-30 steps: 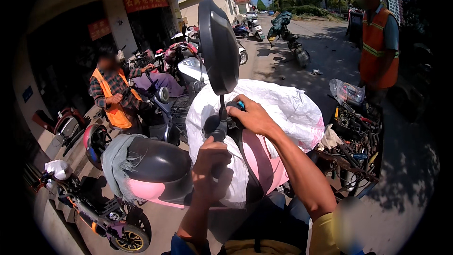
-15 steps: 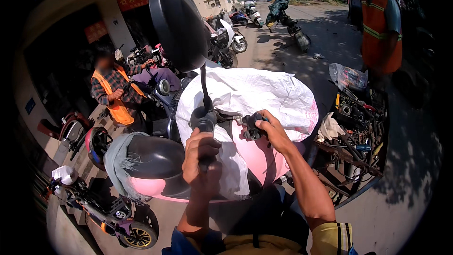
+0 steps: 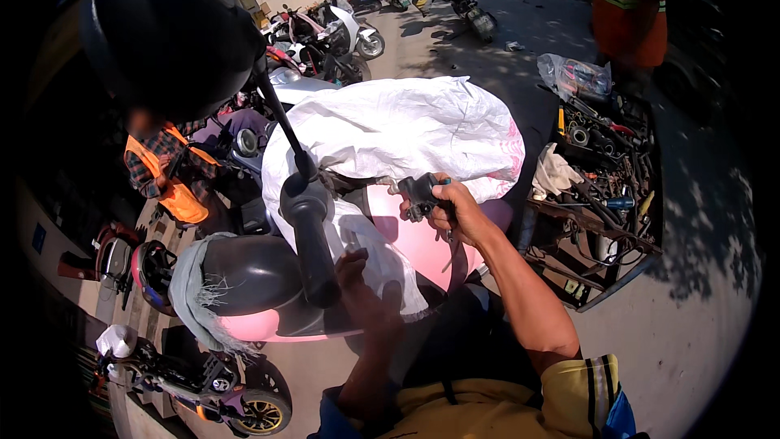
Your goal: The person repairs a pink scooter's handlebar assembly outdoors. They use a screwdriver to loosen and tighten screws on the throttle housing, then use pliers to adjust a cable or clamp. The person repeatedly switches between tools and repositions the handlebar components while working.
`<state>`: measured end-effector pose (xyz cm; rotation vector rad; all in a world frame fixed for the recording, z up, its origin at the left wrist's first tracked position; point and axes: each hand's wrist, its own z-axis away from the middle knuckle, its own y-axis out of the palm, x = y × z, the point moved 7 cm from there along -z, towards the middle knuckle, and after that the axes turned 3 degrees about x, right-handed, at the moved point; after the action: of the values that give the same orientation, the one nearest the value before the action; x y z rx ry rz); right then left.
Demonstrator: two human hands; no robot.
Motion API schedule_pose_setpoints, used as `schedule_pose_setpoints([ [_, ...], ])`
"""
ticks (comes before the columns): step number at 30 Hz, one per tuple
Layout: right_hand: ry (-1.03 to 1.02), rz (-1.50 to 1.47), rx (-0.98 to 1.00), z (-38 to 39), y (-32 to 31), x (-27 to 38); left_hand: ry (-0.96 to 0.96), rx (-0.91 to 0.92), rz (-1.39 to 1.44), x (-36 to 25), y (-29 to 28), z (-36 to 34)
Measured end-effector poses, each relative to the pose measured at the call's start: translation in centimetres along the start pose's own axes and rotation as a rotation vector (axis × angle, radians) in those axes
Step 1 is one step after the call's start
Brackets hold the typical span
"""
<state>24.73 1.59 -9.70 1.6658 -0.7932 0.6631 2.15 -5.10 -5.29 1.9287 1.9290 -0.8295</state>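
My right hand (image 3: 459, 211) grips a black control assembly (image 3: 418, 195) with metal parts, over the pink scooter body (image 3: 390, 232). My left hand (image 3: 357, 293) is shaded and blurred beside the black handlebar grip (image 3: 313, 260), off its top; its finger shape is unclear. A large black mirror (image 3: 166, 24) rises on a stem from that handlebar. A white woven sack (image 3: 410, 126) is draped over the scooter. A grey frayed cloth (image 3: 195, 293) hangs over the black seat (image 3: 248, 276) at the left.
A tool cart (image 3: 593, 219) full of parts stands at my right, with a plastic bag (image 3: 573, 77) on it. A person in an orange vest (image 3: 626, 16) stands beyond it. Another (image 3: 175, 175) works at scooters on my left. Several scooters (image 3: 357, 41) line the street; one (image 3: 227, 390) is at lower left.
My view has tilted down. The black assembly in my right hand has come away from beside the mirror stem toward the right. My left hand has left the top of the grip.
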Motion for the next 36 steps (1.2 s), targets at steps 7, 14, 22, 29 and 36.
schedule_pose_setpoints([
  [7, 0.078, -0.052, -0.142, -1.1, -2.1, -0.5, 0.076, 0.476, -0.276, 3.8, 7.5, -7.3],
  [14, 0.134, -0.098, -0.206, -2.4, -3.9, -0.3, 0.420, 0.519, -0.512, 5.2, 9.2, -10.7],
  [22, 0.132, -0.111, -0.233, -2.6, -5.3, -0.4, 0.435, 0.551, -0.581, 7.2, 10.8, -11.7],
  [29, 0.045, 0.016, -0.186, -1.8, -4.3, -0.9, 0.392, 0.578, -0.570, 7.1, 11.1, -12.4],
  [36, 0.049, 0.204, -0.416, -0.2, -2.6, 0.8, 0.420, 0.556, -0.491, 6.1, 10.2, -12.0],
])
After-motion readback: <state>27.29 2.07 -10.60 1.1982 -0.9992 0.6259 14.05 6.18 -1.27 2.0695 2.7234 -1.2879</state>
